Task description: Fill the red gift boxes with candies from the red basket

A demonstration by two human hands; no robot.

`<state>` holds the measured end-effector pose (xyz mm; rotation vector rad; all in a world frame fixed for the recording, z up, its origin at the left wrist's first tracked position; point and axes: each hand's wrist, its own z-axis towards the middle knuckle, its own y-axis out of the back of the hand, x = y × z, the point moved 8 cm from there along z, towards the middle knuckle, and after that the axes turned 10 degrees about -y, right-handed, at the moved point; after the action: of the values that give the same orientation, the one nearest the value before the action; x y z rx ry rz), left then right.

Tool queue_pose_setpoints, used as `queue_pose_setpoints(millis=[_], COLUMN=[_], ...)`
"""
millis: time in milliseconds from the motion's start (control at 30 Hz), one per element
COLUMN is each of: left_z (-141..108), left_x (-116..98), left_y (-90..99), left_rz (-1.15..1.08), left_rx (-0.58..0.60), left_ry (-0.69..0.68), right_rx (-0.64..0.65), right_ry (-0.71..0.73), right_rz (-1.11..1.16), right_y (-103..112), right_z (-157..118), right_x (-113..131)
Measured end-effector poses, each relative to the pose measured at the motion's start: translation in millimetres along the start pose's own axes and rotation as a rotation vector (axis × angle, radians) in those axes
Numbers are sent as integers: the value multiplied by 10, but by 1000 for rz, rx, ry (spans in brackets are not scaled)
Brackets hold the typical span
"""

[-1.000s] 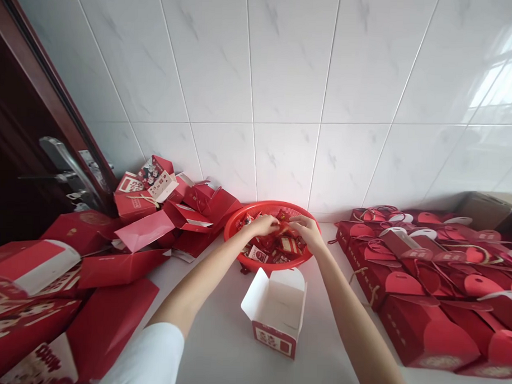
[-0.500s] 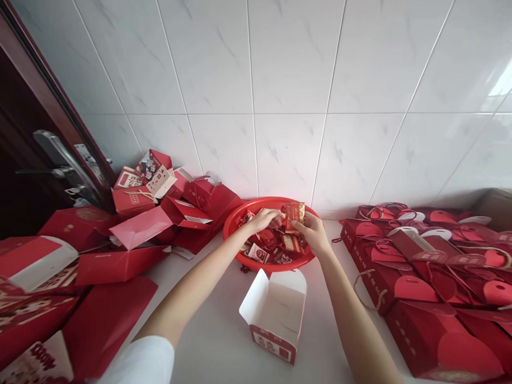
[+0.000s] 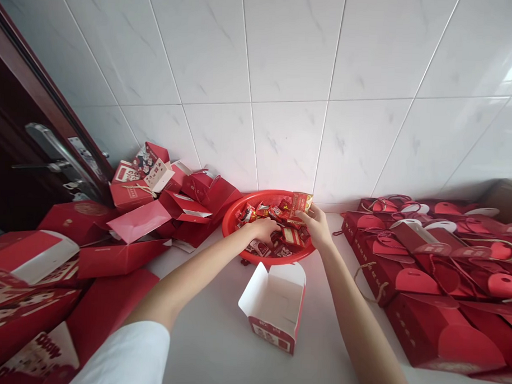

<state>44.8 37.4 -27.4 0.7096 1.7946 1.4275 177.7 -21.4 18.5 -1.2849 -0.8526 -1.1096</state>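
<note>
A red plastic basket point(image 3: 228, 236) stands against the wall, filled with wrapped candies point(image 3: 294, 236) in red, gold and brown. My left hand point(image 3: 265, 230) reaches down into the basket among them. Its fingertips are hidden, so its grip does not show. Over the basket's right rim, my right hand point(image 3: 318, 226) pinches a red and gold candy packet point(image 3: 301, 202) between thumb and fingers. Just in front of the basket sits an open red paper gift box point(image 3: 272, 332) with white inner walls. Its flaps are up and its bare floor shows.
On the left lies a loose pile of red gift boxes point(image 3: 141, 219), several with open flaps, beside a dark door with a metal handle point(image 3: 58, 146). Rows of closed red boxes point(image 3: 427, 332) with cord handles fill the right. Behind rises a tiled wall point(image 3: 287, 142).
My left hand has gone from beside the packet down into the candies. My right hand keeps the packet and has shifted slightly right. The view has tilted a little.
</note>
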Motion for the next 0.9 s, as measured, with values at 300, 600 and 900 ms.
queue_pose_setpoints(millis=[300,600,900], left_z=[-53,-356,-234], left_x=[90,153,-453], left_y=[268,772,674], left_rz=[-143,-261,-112], left_rx=[-266,-903,-732], left_ry=[26,44,-324], right_rx=[-3,-76,5], right_ry=[10,-159,-150], right_rz=[-2,-44,32], right_y=[6,19,-19], right_z=[2,47,36], right_x=[11,-133,-72])
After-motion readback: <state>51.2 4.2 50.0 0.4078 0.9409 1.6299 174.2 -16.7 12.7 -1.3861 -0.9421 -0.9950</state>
